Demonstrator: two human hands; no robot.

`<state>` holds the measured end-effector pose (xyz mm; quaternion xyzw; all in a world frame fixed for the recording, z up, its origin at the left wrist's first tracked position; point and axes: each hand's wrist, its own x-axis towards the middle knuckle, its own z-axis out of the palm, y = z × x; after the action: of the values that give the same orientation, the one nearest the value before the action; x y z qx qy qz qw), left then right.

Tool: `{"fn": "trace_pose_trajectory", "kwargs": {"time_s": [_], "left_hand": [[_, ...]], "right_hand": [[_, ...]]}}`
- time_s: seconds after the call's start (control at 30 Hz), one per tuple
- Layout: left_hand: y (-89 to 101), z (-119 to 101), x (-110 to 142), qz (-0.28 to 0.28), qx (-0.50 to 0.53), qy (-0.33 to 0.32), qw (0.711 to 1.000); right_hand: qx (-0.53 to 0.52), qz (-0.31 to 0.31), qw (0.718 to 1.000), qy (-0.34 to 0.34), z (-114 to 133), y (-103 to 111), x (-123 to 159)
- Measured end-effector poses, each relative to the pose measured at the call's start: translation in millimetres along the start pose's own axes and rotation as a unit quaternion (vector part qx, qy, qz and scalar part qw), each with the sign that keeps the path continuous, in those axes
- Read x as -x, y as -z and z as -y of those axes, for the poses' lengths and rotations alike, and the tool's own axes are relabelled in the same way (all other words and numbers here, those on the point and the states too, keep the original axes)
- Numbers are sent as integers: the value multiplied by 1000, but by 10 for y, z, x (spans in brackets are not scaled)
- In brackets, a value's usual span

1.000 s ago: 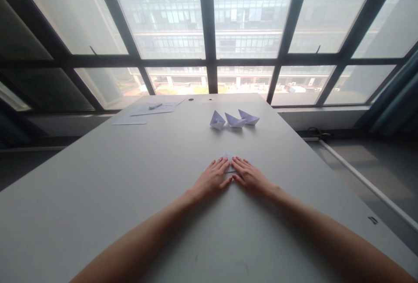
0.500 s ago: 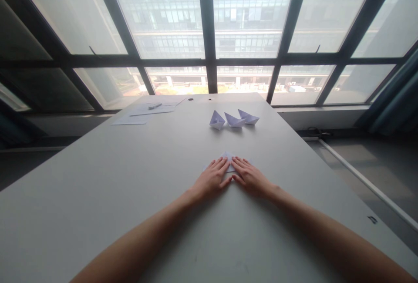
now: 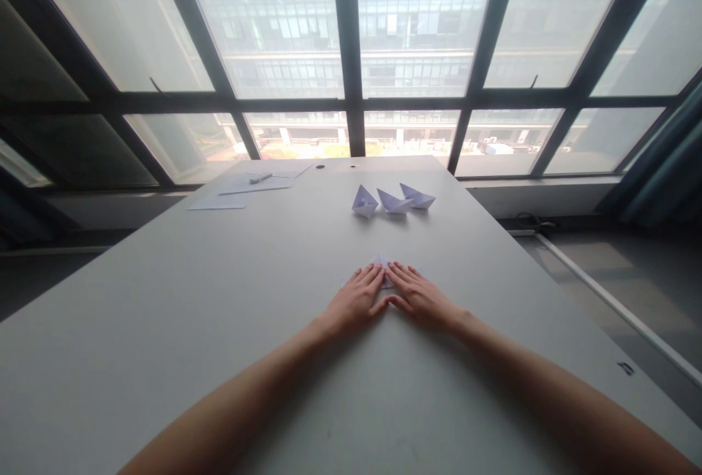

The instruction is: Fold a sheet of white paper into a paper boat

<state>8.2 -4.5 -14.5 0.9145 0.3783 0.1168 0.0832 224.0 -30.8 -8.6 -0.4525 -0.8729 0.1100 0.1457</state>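
We rest left hand (image 3: 354, 301) and right hand (image 3: 421, 301) on folded paper (image 3: 387, 283), fingers outstretched, gripping nothing, three paper boats (image 3: 393, 202) beyond them.

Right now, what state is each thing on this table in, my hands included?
Left hand: open, palm down, touching the paper.
Right hand: open, palm down, touching the paper.
Paper: folded, partly hidden under both hands.
Boats: three, folded, upright, close together.
Sheets: lying flat, overlapping.
Small white item: lying on the sheets, too unclear to name.
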Motion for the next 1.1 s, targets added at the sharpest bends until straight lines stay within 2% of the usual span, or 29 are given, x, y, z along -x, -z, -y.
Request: {"fn": "trace_pose_trajectory", "kwargs": {"time_s": [0.1,0.37,0.6,0.7,0.8,0.9,1.0,1.1], "left_hand": [[-4,4,0,6,-7,4,1000],[1,-5,-2,17,-27,7,999],[8,-2,4,15,-19,11,1000],[22,-1,5,10,-16,10,1000],[43,-2,4,17,-4,-6,1000],[74,-12,9,28,13,-47,998],[110,-31,18,33,27,-79,996],[134,-48,20,40,39,-94,994]], "right_hand": [[12,9,1000,-1,11,0,-6],[48,0,997,-62,-8,-58,-8],[68,-38,980,-182,-32,-136,8],[70,-53,975,-204,-24,-135,9],[72,-86,978,-175,-3,-84,10],[77,-107,985,-109,28,1,16],[85,-89,991,-52,55,66,27],[81,-49,995,-38,58,90,37]]}}
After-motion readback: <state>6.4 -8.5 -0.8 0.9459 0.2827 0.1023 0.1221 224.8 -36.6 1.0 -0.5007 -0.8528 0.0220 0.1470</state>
